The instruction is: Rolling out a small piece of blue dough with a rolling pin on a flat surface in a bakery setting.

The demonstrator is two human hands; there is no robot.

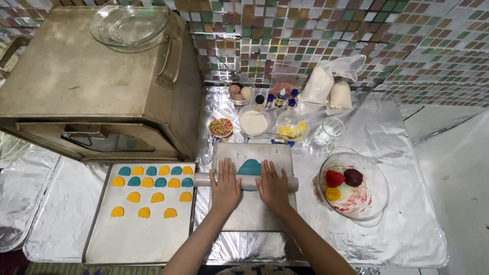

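Note:
Both my hands rest flat on a pale rolling pin (204, 180) that lies across a metal board (254, 214). My left hand (225, 186) presses the pin left of centre, and my right hand (273, 184) presses it right of centre, fingers spread. Under and beyond the pin is a flat piece of teal dough (249, 165). To the left stands a baking tray (147, 239) with several yellow and teal half-round dough pieces (153, 183) in rows.
A glass bowl (379, 201) at right holds red, dark purple and yellow dough balls. Behind the board are sprinkles (220, 126), a bowl of flour (253, 122), eggs (240, 92), small bottles, a glass (328, 131) and bagged powder (318, 84). A metal oven box (76, 76) stands at left, topped by a glass dish.

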